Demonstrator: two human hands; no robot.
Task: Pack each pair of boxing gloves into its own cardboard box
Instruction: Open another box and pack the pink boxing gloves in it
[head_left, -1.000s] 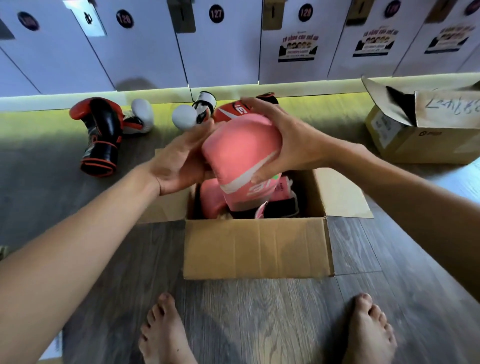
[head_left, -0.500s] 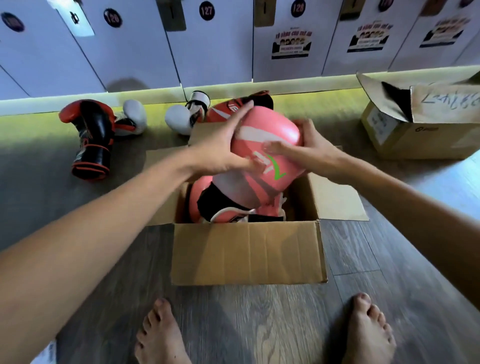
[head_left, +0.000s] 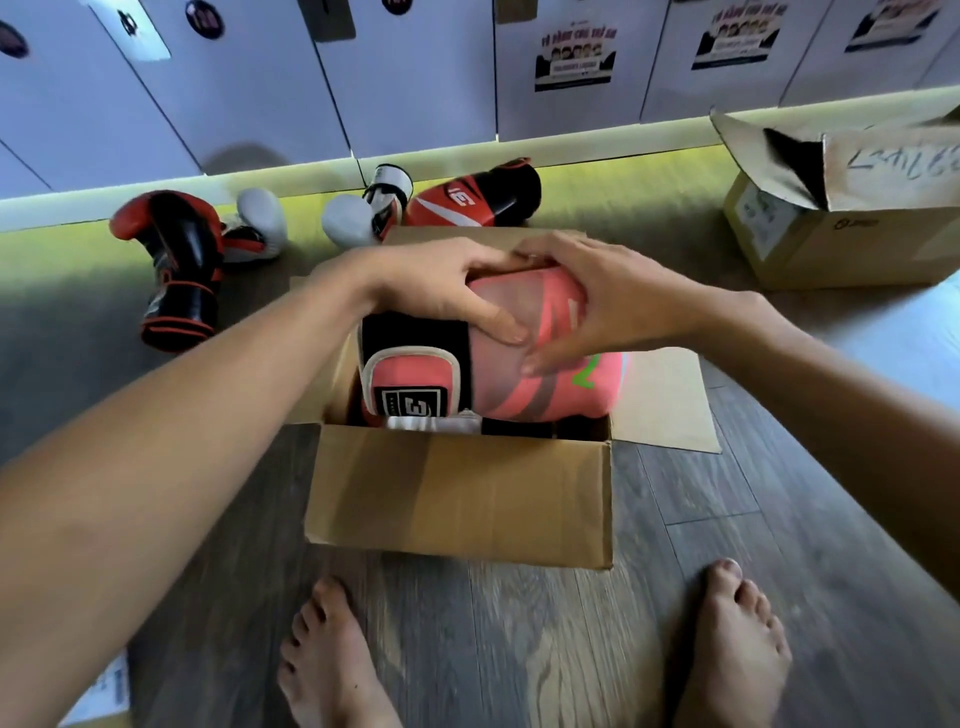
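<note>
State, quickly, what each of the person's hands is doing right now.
Left hand: closed, gripping the pink glove from its left side.
Right hand: closed, gripping the same pink glove from its right side.

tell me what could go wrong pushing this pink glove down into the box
1. The pink glove rises well above the rim of the cardboard box, so the flaps may not close flat over it.
2. Both the left hand and the right hand grip the glove. Nothing steadies the box, so it may slide on the floor or bulge under pressure.
</note>
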